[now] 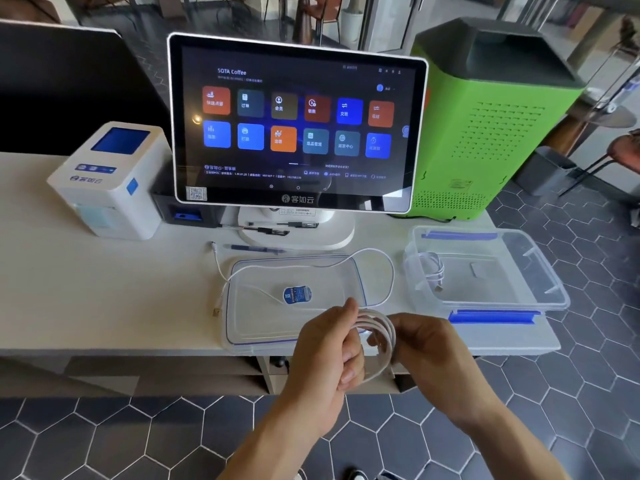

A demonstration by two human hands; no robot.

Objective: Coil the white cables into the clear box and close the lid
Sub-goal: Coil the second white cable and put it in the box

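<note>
In the head view, both hands meet just below the centre of the frame, at the near edge of the white counter (104, 306). The left hand (325, 355) has its fingers curled and pinched together on a bundle of white cable (382, 341), thumb pointing up; the right hand (426, 351) closes its fingers around the other side of the same loops. The loose tail of this cable runs up and round in a wide arc over the clear lid (294, 299), which lies flat on the counter at centre with a blue round sticker on it — the plug end rests just left of the lid. At right of centre sits the clear box (540, 271), open, with blue latches; a second coiled cable (434, 271) already lies inside at its left end. Behind stand a touchscreen terminal (298, 123), a small white printer (110, 181) at left and a green machine (485, 116) at upper right — pens lie by the terminal's base
</note>
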